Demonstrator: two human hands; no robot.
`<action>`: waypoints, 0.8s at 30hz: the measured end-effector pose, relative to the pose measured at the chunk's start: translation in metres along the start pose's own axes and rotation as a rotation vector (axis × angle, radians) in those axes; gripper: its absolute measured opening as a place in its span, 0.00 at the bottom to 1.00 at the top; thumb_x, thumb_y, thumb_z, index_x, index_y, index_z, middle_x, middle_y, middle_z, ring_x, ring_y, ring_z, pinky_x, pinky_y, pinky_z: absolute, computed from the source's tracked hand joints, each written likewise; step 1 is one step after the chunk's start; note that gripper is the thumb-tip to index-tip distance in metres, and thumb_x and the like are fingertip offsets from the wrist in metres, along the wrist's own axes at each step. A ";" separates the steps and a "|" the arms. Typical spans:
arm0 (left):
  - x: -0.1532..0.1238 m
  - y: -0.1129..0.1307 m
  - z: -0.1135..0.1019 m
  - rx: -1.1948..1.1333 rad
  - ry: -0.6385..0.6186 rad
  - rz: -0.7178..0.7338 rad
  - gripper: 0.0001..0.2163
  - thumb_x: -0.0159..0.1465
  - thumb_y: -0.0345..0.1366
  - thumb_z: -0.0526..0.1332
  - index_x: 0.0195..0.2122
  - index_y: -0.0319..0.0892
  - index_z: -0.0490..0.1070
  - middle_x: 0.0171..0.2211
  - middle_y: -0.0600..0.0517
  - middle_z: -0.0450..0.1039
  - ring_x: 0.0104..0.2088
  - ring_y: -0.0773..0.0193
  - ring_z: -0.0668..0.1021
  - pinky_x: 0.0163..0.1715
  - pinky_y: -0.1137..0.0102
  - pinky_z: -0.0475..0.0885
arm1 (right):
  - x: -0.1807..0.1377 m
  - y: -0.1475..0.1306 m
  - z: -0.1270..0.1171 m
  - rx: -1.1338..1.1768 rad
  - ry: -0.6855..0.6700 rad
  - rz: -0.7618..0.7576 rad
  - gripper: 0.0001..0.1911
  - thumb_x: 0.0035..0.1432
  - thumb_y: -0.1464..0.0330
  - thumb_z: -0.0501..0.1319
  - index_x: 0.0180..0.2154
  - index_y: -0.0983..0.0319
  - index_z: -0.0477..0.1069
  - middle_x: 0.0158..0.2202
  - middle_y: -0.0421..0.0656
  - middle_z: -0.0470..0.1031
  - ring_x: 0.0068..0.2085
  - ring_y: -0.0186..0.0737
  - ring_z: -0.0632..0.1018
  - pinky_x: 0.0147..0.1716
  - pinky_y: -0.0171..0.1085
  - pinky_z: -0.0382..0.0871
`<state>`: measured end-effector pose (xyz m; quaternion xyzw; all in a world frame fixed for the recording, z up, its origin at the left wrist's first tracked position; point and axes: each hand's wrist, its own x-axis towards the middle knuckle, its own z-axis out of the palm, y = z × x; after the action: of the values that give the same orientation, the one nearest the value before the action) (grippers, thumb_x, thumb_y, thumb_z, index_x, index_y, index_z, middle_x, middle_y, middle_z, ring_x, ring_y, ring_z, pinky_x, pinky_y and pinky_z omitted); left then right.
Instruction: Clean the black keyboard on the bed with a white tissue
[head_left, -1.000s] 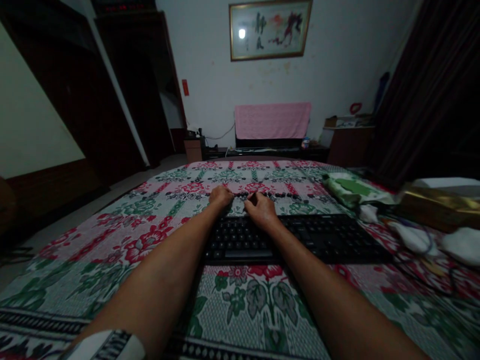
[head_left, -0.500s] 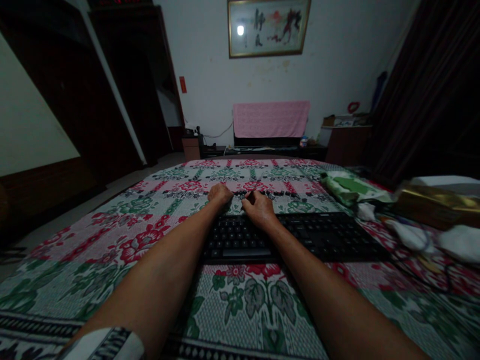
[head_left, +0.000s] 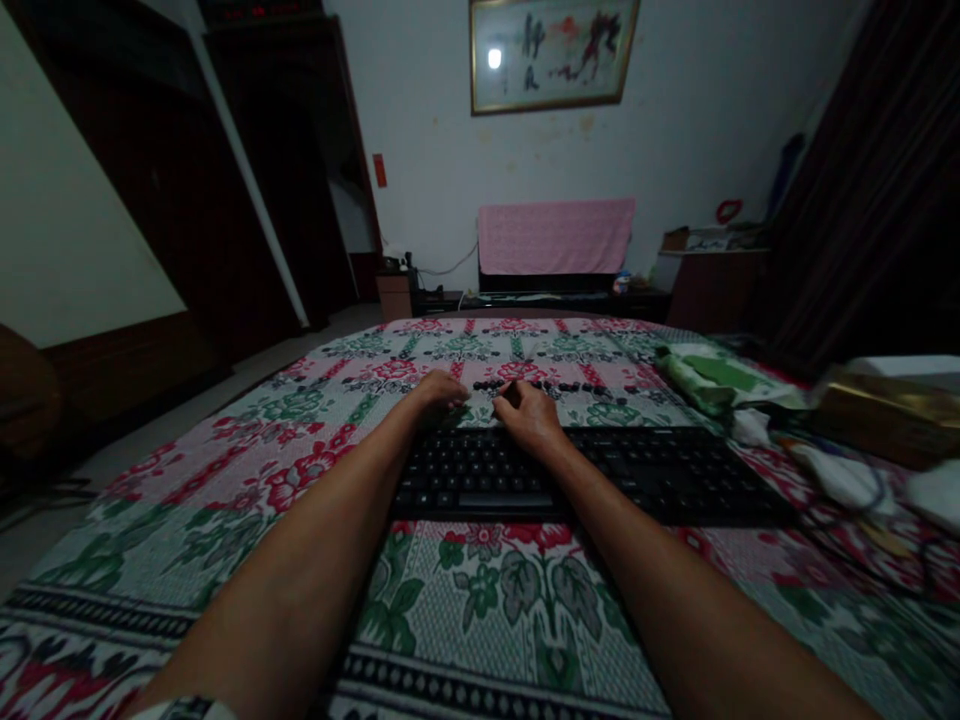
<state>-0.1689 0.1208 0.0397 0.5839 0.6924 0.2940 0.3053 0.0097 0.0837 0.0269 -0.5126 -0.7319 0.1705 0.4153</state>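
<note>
A black computer keyboard (head_left: 495, 478) lies on the flowered tablecloth in front of me, under my forearms. My left hand (head_left: 441, 390) is just beyond its back edge, palm down, with its fingers loosely bent and apart; I see nothing in them. My right hand (head_left: 529, 415) reaches over the back edge of the keyboard. Its thumb and forefinger are pinched together, and whatever they hold is too small and dark to make out. Behind both hands runs a row of small black pieces (head_left: 571, 387), perhaps keycaps.
On the right lie a green-and-white packet (head_left: 709, 378), a gold box (head_left: 881, 415), crumpled white tissue or plastic (head_left: 844, 475) and a dark cable (head_left: 847, 550). The tablecloth (head_left: 300, 480) covers the whole table. A pink cloth (head_left: 555, 237) hangs over something by the far wall.
My left hand has loosened from a closed fist, and its fingers have spread a little. My right hand keeps its pinch. The whole view has shifted slightly.
</note>
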 end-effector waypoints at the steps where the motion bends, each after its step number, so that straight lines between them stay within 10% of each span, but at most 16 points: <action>1: -0.007 -0.003 -0.003 -0.032 -0.009 -0.015 0.04 0.49 0.31 0.65 0.26 0.36 0.76 0.15 0.55 0.68 0.19 0.70 0.69 0.22 0.75 0.65 | 0.000 -0.001 0.000 0.017 -0.002 -0.013 0.06 0.52 0.70 0.60 0.35 0.62 0.71 0.31 0.43 0.78 0.34 0.37 0.77 0.37 0.34 0.67; 24: -0.025 -0.025 -0.013 -0.318 -0.163 0.081 0.07 0.42 0.29 0.65 0.25 0.37 0.77 0.20 0.58 0.71 0.24 0.71 0.70 0.32 0.74 0.66 | -0.013 -0.026 0.017 0.051 -0.192 -0.313 0.06 0.54 0.69 0.60 0.37 0.61 0.71 0.31 0.42 0.76 0.33 0.36 0.75 0.34 0.33 0.64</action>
<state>-0.1914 0.0915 0.0313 0.5775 0.5861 0.3636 0.4368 -0.0182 0.0646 0.0288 -0.3635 -0.8344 0.1703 0.3777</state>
